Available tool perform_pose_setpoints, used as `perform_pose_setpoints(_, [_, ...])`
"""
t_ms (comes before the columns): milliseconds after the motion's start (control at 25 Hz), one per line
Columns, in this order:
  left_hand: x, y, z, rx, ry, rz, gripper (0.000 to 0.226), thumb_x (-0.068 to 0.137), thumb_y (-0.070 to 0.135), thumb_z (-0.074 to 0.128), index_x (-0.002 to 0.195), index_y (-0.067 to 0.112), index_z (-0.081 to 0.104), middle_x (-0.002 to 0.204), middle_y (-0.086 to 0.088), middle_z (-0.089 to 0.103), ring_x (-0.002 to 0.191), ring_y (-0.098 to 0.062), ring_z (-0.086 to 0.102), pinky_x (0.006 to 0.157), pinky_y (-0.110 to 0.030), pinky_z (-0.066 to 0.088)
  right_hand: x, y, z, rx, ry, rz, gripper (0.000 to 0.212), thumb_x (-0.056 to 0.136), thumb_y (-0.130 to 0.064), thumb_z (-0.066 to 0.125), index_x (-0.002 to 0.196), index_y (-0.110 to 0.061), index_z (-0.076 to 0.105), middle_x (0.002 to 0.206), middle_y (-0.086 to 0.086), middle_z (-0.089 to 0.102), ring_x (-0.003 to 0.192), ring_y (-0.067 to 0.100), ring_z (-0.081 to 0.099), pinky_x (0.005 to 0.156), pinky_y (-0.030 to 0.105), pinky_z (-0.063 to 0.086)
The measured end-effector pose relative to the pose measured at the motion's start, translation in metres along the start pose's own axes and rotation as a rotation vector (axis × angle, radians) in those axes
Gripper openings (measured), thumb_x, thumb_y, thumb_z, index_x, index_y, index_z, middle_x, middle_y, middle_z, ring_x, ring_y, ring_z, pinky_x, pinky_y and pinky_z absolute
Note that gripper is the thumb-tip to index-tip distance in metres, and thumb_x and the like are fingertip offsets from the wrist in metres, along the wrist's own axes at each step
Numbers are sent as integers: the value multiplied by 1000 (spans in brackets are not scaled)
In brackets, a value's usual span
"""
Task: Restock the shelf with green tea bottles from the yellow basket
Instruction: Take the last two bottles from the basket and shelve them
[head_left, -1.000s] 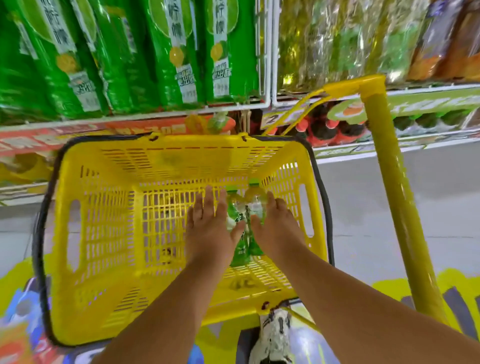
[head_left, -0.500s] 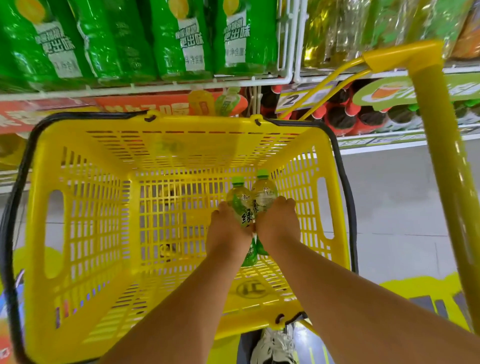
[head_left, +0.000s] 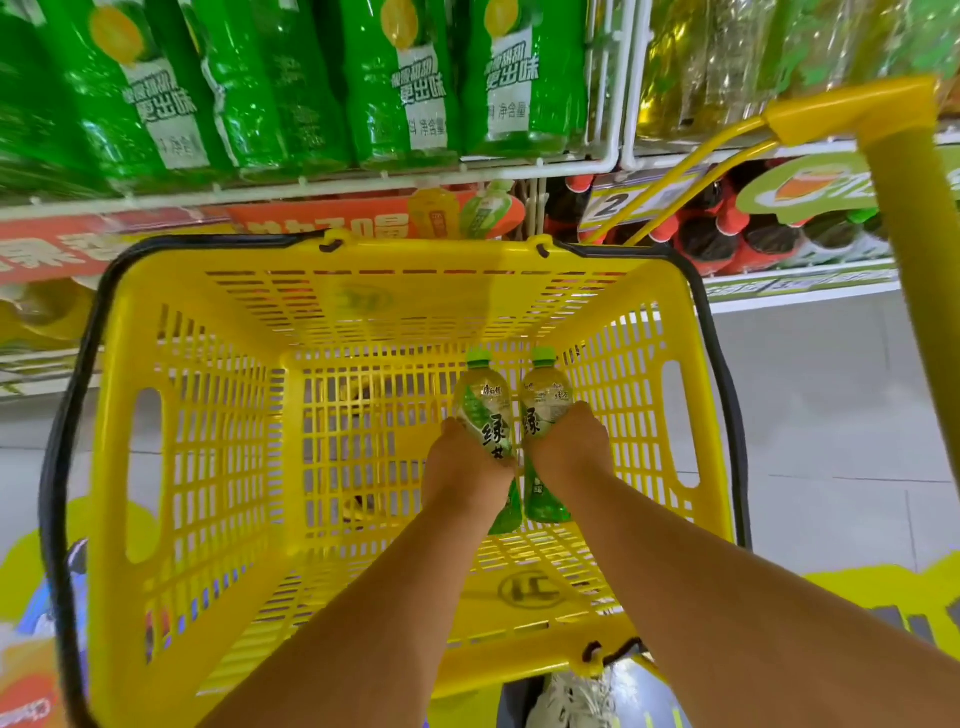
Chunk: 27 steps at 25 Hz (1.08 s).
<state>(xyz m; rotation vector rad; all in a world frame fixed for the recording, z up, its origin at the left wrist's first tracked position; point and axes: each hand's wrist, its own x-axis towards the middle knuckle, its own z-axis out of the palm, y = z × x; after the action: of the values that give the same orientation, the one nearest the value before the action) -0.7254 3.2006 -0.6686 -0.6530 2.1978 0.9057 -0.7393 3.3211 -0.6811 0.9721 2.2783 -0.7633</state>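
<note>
Two green tea bottles with green caps are side by side inside the yellow basket (head_left: 218, 426), above its slatted floor. My left hand (head_left: 465, 467) grips the left bottle (head_left: 485, 410) round its middle. My right hand (head_left: 569, 449) grips the right bottle (head_left: 543, 400) the same way. Both bottles point their caps away from me, and their lower ends show below my hands. No other bottle shows in the basket.
The basket's black handle (head_left: 57, 467) lies down round the rim. A yellow pull handle (head_left: 919, 249) rises at the right. Ahead, a white wire shelf (head_left: 363, 182) holds large green bottles; a lower shelf (head_left: 779, 280) holds dark bottles with red caps. Grey floor lies to the right.
My hands went from flat fingers beside the bottles to gripping one bottle each. The bottles have lifted off the basket floor, and the view has moved closer to the basket.
</note>
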Motion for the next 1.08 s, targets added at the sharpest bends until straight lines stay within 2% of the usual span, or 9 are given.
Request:
perform_pose_setpoints(120, [-5,-2,-17,16,22,53,59,83,33,80,125,7,49,119,-11,67,95,-28,68,60,-29,49,-1,4,-11,45,-51,-6,46,79,-18,81,115,-9,55,114,12,67,88,29,63,53,26,38])
perform_pose_setpoints(200, [-11,-2,-30,21,57,92,59,80,33,82,123,9,50,118,-10,67,100,-30,68,70,-35,56,-10,5,-22,92,-22,-11,48,76,-21,81,117,-11,57,111,10,68,80,23,60,52,25,39])
perform_pose_setpoints(320, [-29,-1,-52,-6,124,125,62,78,35,82,125,10,50,119,-9,69,105,-32,68,78,-38,57,-33,2,-36,155,-4,-61,51,75,-23,82,120,-14,58,104,6,67,83,23,61,54,25,41])
perform_pose_setpoints(400, [-42,2,-67,-54,147,141,62,77,33,83,127,13,51,116,-6,70,102,-29,69,70,-30,50,-52,-4,-48,194,-6,-111,53,75,-25,83,122,-16,59,98,2,67,76,19,62,52,23,40])
perform_pose_setpoints(520, [-67,6,-93,-91,167,183,57,78,31,81,123,18,50,99,4,66,82,-24,65,55,-26,40,-84,-18,-65,273,14,-190,54,76,-28,84,122,-21,58,90,-6,67,72,9,63,51,22,43])
perform_pose_setpoints(720, [-111,9,-136,-221,244,180,51,75,32,82,116,31,53,94,10,69,79,-15,68,65,-31,55,-125,-45,-94,313,48,-323,54,74,-34,86,120,-22,61,94,-7,70,82,13,68,64,29,53])
perform_pose_setpoints(840, [-139,2,-160,-248,341,165,64,77,36,82,130,28,49,100,8,66,88,-22,67,69,-31,50,-149,-62,-105,302,0,-415,51,77,-33,85,120,-25,60,96,-11,67,81,0,63,58,20,44])
perform_pose_setpoints(920, [-153,-7,-173,-285,393,145,71,77,40,83,136,26,47,106,5,68,95,-24,69,73,-34,54,-166,-75,-106,284,-52,-487,46,78,-32,85,115,-29,59,92,-17,64,79,-7,60,56,15,42])
perform_pose_setpoints(1080, [-176,-28,-203,-380,483,92,57,74,40,83,122,29,54,98,9,71,87,-17,68,70,-30,52,-203,-103,-97,224,-134,-615,45,78,-34,85,109,-37,52,86,-23,61,74,-12,57,48,6,39])
